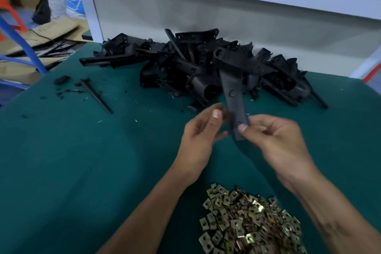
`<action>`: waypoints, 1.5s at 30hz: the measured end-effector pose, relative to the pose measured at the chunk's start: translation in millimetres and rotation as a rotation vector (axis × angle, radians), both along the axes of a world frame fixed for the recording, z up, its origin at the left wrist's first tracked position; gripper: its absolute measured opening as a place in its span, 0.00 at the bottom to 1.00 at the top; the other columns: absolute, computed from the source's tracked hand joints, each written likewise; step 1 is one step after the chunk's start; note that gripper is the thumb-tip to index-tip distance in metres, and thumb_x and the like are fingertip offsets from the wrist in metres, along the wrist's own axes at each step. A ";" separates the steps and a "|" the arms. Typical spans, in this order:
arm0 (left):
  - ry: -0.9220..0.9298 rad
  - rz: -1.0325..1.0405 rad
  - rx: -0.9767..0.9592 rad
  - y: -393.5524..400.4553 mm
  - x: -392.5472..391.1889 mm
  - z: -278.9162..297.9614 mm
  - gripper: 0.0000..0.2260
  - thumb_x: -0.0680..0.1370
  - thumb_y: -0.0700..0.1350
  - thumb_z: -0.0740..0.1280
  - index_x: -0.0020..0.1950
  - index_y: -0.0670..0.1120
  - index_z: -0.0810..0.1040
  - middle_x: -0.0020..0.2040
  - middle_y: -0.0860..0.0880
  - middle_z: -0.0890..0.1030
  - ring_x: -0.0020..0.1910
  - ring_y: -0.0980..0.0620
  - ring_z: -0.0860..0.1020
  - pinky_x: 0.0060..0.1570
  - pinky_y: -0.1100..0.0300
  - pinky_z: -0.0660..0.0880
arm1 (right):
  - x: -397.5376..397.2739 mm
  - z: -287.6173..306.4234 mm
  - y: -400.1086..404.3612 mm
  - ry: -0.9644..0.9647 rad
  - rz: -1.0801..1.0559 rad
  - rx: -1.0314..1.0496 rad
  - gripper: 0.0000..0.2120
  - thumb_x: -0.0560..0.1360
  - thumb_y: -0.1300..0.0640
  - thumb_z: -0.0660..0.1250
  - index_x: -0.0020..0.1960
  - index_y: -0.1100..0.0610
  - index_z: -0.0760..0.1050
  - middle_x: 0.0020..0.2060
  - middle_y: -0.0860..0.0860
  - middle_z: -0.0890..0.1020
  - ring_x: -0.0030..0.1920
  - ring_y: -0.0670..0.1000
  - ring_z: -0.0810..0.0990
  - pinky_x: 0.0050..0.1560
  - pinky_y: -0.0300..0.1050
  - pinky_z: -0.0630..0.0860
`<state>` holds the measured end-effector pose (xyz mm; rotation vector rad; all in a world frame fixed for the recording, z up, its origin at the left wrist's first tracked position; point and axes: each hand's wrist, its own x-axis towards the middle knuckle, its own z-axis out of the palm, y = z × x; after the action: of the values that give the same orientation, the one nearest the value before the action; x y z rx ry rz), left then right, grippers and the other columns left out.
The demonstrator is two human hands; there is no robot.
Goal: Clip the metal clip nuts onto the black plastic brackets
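Black plastic is blurring into the left hand (203,130): a small dark object sits between its thumb and fingers, just left of the grip point, too smeared to identify as a clip nut. Whether those fingers are pinching it cannot be determined. The lower forearms are running out of the frame at the bottom edge.

Both hands are hovering above the green table mat (82,161), palms turned inward toward each other. The right hand (274,140) is pinching the near end of the black bracket (235,99), thumb on its upper face and curled fingers behind it.

From the grip, the bracket's long axis is running up and away from the person, leaning slightly left, with its flat face and round holes turned toward the camera. Its far, wider end is overlapping the bracket pile (206,64) beyond the grip, so its outline there is hard to separate.

Below the grip, nearest the person, the heap of brass-coloured clip nuts (249,222) is lying on the mat, partly cut off.
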<state>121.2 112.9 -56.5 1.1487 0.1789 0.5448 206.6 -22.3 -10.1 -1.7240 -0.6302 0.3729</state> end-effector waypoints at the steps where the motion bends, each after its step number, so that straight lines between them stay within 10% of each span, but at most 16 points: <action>1: -0.015 -0.003 -0.023 -0.4 0.0 3.1 0.15 0.82 0.57 0.61 0.62 0.54 0.82 0.61 0.50 0.84 0.62 0.49 0.81 0.56 0.55 0.79 | -4.8 -2.9 0.8 0.026 0.064 -0.032 0.06 0.75 0.62 0.75 0.47 0.53 0.87 0.35 0.56 0.85 0.38 0.46 0.84 0.42 0.35 0.79; 6: 0.018 0.265 -0.048 4.1 3.2 18.7 0.13 0.82 0.52 0.62 0.49 0.45 0.80 0.46 0.46 0.83 0.43 0.45 0.80 0.44 0.51 0.77 | -17.4 -14.6 5.9 -0.327 0.155 -0.340 0.04 0.76 0.54 0.74 0.43 0.52 0.85 0.33 0.43 0.84 0.27 0.40 0.75 0.29 0.33 0.67; 9: -0.049 0.432 0.080 6.0 -0.1 17.6 0.07 0.79 0.42 0.59 0.45 0.46 0.77 0.35 0.49 0.74 0.33 0.52 0.69 0.33 0.60 0.67 | -18.7 -12.7 -1.7 -0.513 0.259 -0.388 0.09 0.79 0.48 0.70 0.50 0.52 0.86 0.46 0.43 0.85 0.45 0.41 0.82 0.45 0.40 0.78; 13: 0.031 0.558 0.612 16.0 -6.2 -1.3 0.13 0.80 0.35 0.57 0.60 0.41 0.77 0.49 0.54 0.79 0.47 0.55 0.77 0.55 0.57 0.77 | -10.8 -22.6 -42.1 -0.275 0.150 -0.278 0.16 0.79 0.44 0.67 0.44 0.56 0.85 0.40 0.50 0.85 0.42 0.49 0.83 0.47 0.48 0.79; 16: 0.136 0.464 0.674 9.3 -6.0 1.3 0.21 0.86 0.55 0.54 0.65 0.42 0.77 0.48 0.48 0.81 0.48 0.47 0.80 0.52 0.37 0.77 | -10.3 -32.8 -78.9 -0.091 0.061 -0.157 0.08 0.74 0.49 0.70 0.46 0.50 0.87 0.43 0.48 0.87 0.46 0.46 0.84 0.51 0.38 0.79; 22: 0.168 0.348 0.865 4.2 -7.8 4.0 0.27 0.81 0.68 0.44 0.64 0.56 0.74 0.43 0.59 0.77 0.41 0.57 0.75 0.40 0.55 0.67 | -6.5 -34.6 -113.6 -0.132 0.219 -0.309 0.18 0.70 0.66 0.78 0.51 0.45 0.86 0.47 0.45 0.78 0.43 0.47 0.77 0.44 0.36 0.72; 32: 0.177 0.058 0.370 18.8 -5.8 16.1 0.38 0.69 0.73 0.68 0.42 0.35 0.70 0.34 0.43 0.64 0.32 0.47 0.64 0.34 0.56 0.66 | -7.1 -35.8 -109.4 -0.179 0.215 -0.371 0.14 0.76 0.63 0.73 0.41 0.44 0.78 0.40 0.48 0.78 0.38 0.53 0.75 0.40 0.47 0.74; 38: 0.141 -0.084 -0.063 23.6 -5.3 6.3 0.07 0.75 0.48 0.72 0.43 0.45 0.78 0.49 0.43 0.77 0.46 0.47 0.79 0.35 0.56 0.81 | 0.9 -37.9 -110.9 -0.105 0.179 -0.245 0.13 0.73 0.65 0.74 0.49 0.48 0.83 0.41 0.50 0.82 0.38 0.48 0.78 0.40 0.39 0.76; 45: 0.190 -0.037 -0.045 26.5 -1.2 -2.0 0.01 0.82 0.40 0.65 0.50 0.44 0.75 0.43 0.45 0.85 0.40 0.49 0.84 0.33 0.58 0.80 | -2.3 -46.6 -100.2 -0.380 0.167 -0.403 0.04 0.72 0.53 0.74 0.45 0.44 0.81 0.45 0.45 0.78 0.40 0.50 0.77 0.39 0.40 0.74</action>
<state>120.0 139.4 -58.6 1.1575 0.3316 0.3968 204.3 -122.5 -56.7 -2.1589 -1.0324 0.3034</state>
